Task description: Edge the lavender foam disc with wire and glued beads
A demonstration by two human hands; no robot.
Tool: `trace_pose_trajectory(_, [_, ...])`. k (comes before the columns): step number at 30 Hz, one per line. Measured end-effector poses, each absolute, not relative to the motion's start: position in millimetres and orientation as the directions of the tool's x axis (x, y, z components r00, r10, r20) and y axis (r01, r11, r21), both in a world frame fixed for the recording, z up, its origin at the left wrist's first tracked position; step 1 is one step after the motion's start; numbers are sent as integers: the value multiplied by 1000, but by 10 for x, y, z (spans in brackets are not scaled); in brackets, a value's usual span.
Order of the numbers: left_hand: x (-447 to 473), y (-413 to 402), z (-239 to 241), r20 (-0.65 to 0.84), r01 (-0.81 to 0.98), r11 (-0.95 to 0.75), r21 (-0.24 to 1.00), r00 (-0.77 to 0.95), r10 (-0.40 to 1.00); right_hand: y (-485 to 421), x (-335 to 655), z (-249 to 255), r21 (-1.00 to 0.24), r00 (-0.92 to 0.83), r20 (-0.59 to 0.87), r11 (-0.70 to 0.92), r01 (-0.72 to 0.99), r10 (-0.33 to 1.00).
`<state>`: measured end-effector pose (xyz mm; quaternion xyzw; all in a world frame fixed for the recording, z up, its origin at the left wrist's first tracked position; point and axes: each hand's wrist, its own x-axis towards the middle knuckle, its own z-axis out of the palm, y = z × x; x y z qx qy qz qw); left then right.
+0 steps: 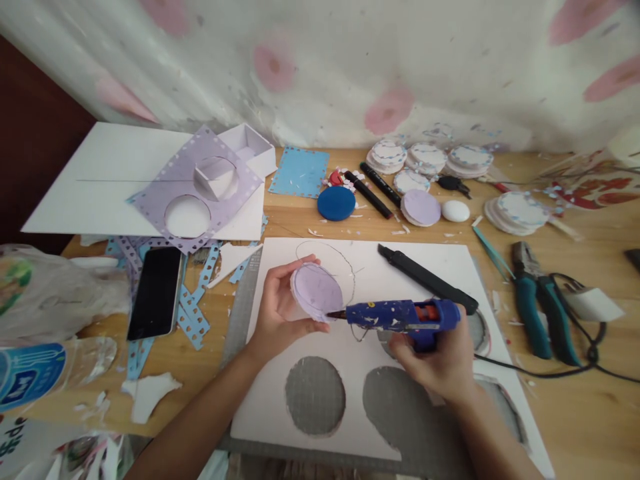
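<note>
My left hand (280, 300) grips a lilac-faced disc (317, 288) by its edge, thumb below and fingers behind, tilted toward me. In my right hand (440, 360) is a blue glue gun (390, 316), held by its handle. Its dark nozzle points left and meets, or nearly meets, the disc's lower right edge; contact is hard to judge. Both hands are over a white foam board (280, 400) with round holes cut through it and a pencilled circle near its top. Under the board lies a grey cutting mat (239, 320).
Right of the board are pliers (540, 307) and the black cord (540, 373). A black cutter (425, 277) lies on the board. Behind stand stacked white discs (470, 160), markers (370, 193) and a blue lid (337, 203). A phone (155, 293) and plastic bottle (55, 373) are left.
</note>
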<state>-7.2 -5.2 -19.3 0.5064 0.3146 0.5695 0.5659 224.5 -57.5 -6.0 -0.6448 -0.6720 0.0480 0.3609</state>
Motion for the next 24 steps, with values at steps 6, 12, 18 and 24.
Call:
trace_pose_trajectory(6, [-77, -45, -209, 223, -337, -163, 927, 147, 964, -565, 2252, -45, -550, 94, 389, 149, 822, 916])
trace_pose_trajectory(12, [-87, -52, -223, 217, -339, -154, 928, 157, 964, -532, 2278, -26, -527, 58, 387, 169, 833, 920])
trace_pose_trajectory(18, [-92, -49, -194, 212, -355, -145, 924, 158, 964, -510, 2373, -47, -502, 74, 379, 138, 854, 923])
trace_pose_trajectory(24, [-107, -7, -145, 175, -402, -110, 909, 130, 976, -430, 2416, 12, -648, 258, 422, 90, 756, 869])
